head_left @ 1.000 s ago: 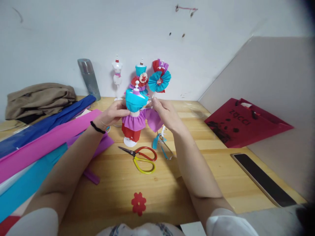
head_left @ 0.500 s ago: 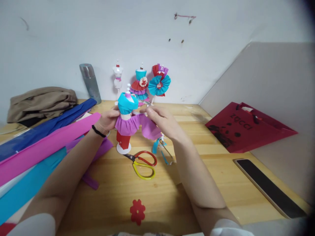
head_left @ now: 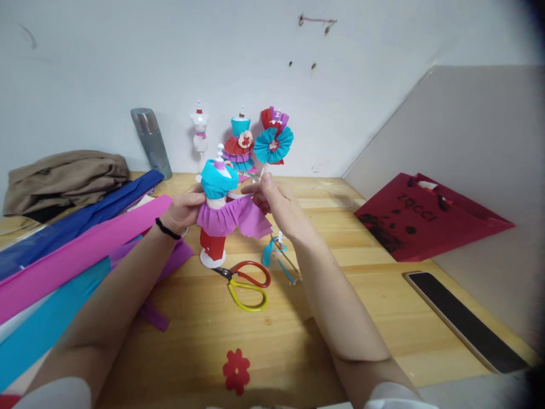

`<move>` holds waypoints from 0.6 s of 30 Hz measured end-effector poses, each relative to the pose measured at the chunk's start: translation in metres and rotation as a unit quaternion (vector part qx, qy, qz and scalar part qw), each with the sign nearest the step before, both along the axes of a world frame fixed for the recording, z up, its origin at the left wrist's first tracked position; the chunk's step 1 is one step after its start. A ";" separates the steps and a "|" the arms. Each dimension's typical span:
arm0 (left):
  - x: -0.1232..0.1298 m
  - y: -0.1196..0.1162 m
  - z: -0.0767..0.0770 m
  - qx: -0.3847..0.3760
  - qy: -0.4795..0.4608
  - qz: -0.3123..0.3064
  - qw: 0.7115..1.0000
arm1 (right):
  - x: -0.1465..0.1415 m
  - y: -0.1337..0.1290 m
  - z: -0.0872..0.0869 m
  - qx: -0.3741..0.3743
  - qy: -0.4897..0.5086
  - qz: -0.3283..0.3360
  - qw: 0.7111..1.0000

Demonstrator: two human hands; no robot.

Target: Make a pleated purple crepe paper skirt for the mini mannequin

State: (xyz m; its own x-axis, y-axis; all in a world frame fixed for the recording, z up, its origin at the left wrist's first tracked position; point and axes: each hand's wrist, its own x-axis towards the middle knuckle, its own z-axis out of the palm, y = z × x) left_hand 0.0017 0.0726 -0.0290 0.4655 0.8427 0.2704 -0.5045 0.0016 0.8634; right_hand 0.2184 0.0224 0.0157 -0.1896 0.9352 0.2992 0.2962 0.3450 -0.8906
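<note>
A small dress-form mannequin [head_left: 218,184] stands upright on its white round base, with a turquoise crepe paper top and red paper around its lower part. Gathered purple crepe paper [head_left: 221,220] runs round its waist like a skirt, and one end sticks out to the right. My left hand [head_left: 186,209] closes on the mannequin's waist from the left, its fingertips partly hidden behind. At the right, my right hand [head_left: 279,204] is beside the loose purple end, thumb raised and fingers apart, some of them behind the paper.
Scissors [head_left: 230,275] with red and yellow handles lie before the mannequin, with a red paper flower [head_left: 237,371] nearer me. Dressed mannequins [head_left: 240,128] stand at the wall by a flask [head_left: 151,142]. Crepe paper rolls [head_left: 85,253] cover the left; a red bag [head_left: 426,216] and phone [head_left: 462,318] lie right.
My right thumb has lifted away from the purple paper. The paper's loose end has drawn in a little to the left. My left hand still holds the mannequin.
</note>
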 end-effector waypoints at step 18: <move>0.005 0.004 -0.003 0.042 0.006 -0.038 0.998 | 0.003 -0.001 0.005 -0.018 0.007 0.063 0.998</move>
State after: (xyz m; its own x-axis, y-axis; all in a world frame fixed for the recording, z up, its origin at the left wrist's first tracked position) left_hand 0.0071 0.0767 -0.0324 0.5316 0.7790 0.3324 -0.4950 -0.0328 0.8683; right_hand 0.2214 0.0216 0.0205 -0.3017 0.9145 0.2696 0.2404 0.3467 -0.9067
